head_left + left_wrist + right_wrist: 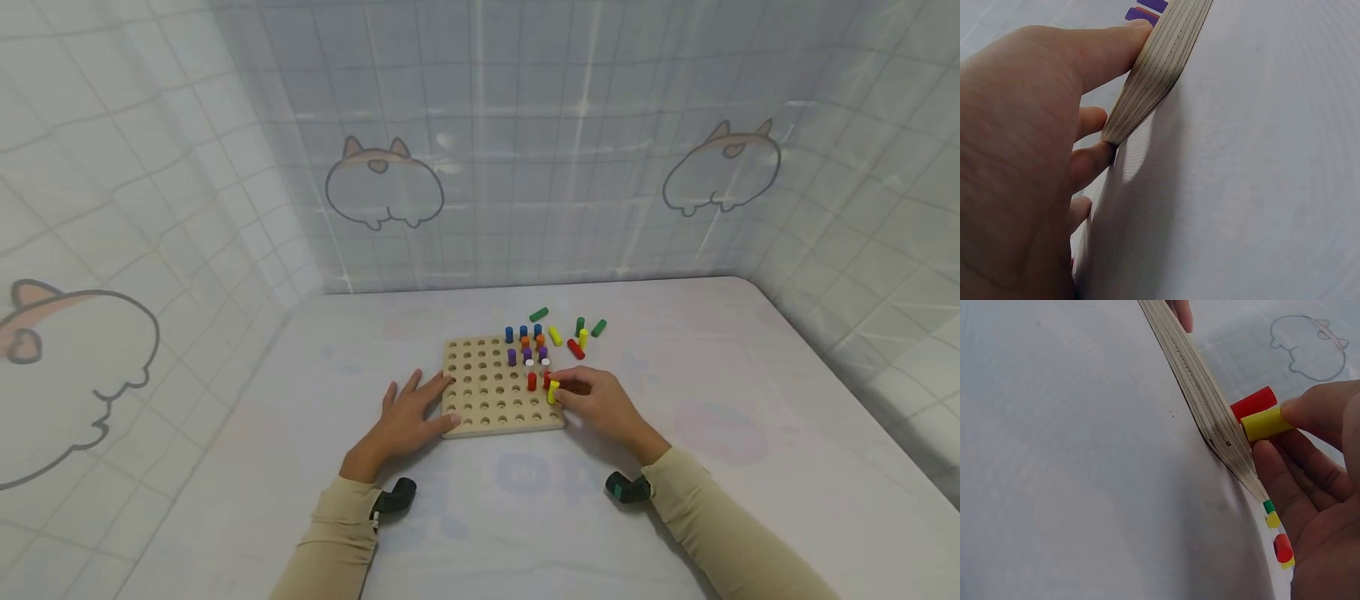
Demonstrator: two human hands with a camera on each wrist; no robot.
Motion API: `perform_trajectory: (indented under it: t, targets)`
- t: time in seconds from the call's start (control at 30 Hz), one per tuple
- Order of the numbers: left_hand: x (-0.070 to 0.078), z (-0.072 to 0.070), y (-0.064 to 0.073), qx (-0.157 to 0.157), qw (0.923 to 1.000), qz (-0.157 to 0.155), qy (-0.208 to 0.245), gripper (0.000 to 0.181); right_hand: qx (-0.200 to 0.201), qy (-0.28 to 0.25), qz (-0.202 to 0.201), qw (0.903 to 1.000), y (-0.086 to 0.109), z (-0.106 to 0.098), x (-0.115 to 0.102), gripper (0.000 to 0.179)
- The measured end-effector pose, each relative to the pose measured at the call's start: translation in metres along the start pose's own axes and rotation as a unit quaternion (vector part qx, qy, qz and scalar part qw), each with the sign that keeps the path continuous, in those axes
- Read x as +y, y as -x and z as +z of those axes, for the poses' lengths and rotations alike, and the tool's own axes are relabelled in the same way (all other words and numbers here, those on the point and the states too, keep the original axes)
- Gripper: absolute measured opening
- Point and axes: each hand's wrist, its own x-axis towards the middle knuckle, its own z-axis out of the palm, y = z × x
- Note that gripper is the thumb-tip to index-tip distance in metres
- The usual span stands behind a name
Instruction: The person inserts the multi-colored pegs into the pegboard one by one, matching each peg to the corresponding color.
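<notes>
A wooden pegboard point(483, 392) with rows of round holes lies on the table. Blue point(523, 332), orange point(540, 342), purple point(512, 357), white point(545, 365) and red pegs point(532, 382) stand in its right part. Thumb and fingers of my right hand point(603, 408) pinch a yellow peg point(1266, 425), upright at the board's right edge, just in front of a red one. Whether it sits in a hole cannot be made out. My left hand point(405, 421) rests with spread fingers against the board's left side, its thumb point(1116, 50) touching near the front corner.
Beyond the board's back right corner are loose pegs: green ones point(539, 314), yellow ones point(555, 336) and a red one point(576, 349), some lying, some upright. The white-covered table point(510, 517) meets curtains point(525, 167) at the back and sides.
</notes>
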Motion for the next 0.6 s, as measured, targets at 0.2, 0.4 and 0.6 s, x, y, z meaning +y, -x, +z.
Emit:
perform_trajectory:
  t: [0.2, 0.4, 0.6]
  targets:
    - [0.0007, -0.0003, -0.0018, 0.002, 1.0, 0.0, 0.001, 0.079, 0.0, 0.006, -0.007, 1.0, -0.0021, -0.0013, 0.0005, 0.026]
    - [0.0004, -0.0008, -0.0049, 0.001, 1.0, 0.0, 0.002, 0.08, 0.005, 0.016, -0.012, 0.9998, -0.0038, -0.0021, -0.0008, 0.025]
    - [0.0005, -0.0009, -0.0063, 0.003, 1.0, -0.002, 0.002, 0.08, 0.007, 0.027, -0.015, 0.9995, -0.006, -0.002, -0.0009, 0.024]
